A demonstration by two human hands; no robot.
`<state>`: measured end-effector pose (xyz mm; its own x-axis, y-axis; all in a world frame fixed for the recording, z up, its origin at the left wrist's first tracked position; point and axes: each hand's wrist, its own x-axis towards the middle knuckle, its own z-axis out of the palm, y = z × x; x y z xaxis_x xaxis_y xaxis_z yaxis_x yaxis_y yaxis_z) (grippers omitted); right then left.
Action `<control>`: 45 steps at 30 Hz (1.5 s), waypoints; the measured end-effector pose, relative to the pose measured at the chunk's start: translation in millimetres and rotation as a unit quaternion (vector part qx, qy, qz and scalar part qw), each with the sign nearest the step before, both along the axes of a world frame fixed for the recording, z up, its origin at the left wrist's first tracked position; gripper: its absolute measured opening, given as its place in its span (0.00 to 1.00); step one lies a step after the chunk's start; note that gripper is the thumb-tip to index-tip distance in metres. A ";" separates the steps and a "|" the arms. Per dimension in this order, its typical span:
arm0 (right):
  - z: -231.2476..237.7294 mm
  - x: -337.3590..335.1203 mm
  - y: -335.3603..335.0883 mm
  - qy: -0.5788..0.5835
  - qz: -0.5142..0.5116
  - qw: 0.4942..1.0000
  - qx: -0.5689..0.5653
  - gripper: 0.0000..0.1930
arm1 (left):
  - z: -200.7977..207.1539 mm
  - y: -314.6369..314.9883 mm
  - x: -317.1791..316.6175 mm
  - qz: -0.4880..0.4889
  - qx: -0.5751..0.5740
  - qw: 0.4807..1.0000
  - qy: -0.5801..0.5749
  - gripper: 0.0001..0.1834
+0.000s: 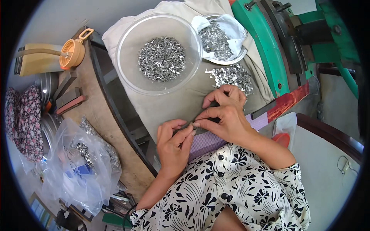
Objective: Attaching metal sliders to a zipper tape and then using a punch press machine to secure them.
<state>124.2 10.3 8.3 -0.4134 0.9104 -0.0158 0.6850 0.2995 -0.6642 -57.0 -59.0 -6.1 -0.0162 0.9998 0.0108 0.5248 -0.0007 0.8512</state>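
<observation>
My left hand [174, 143] and my right hand [225, 117] meet at the fingertips above the near edge of the cloth-covered work surface [154, 111]. Thumb and forefinger of each are pinched together, and whatever lies between them is too small to make out. Just beyond my right hand is a loose pile of small shiny metal pieces [233, 78]. A wide clear plastic bowl [125, 73] farther off holds a heap of small metal pieces [162, 58]. To its right, a metal bowl [242, 54] lined with white plastic contains thin silvery metal pieces [215, 40].
A green machine [262, 50] stands at the right, beside a red-painted edge [289, 101]. On the left, a wooden table [92, 104] carries an orange lid with a loop [73, 53], metal bars [69, 100] and a clear plastic bag [83, 173] with metal pieces. A purple checked strip [206, 143] borders my lap.
</observation>
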 end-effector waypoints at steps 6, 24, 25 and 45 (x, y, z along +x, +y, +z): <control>0.5 4.7 0.0 0.006 0.006 1.000 -0.011 0.07 | -0.2 -2.0 -1.1 0.007 -0.007 1.000 0.007 0.13; 4.0 14.5 -2.7 -0.008 0.019 1.000 -0.022 0.08 | -1.1 -7.0 3.7 -0.015 0.005 0.999 0.036 0.15; 4.1 16.8 -2.2 -0.009 0.020 0.999 -0.026 0.08 | -1.6 -6.8 4.2 -0.016 0.004 0.999 0.036 0.15; 8.5 30.6 -0.2 -0.004 0.025 0.999 -0.032 0.07 | 1.2 -6.2 4.9 -0.011 0.007 0.999 0.039 0.13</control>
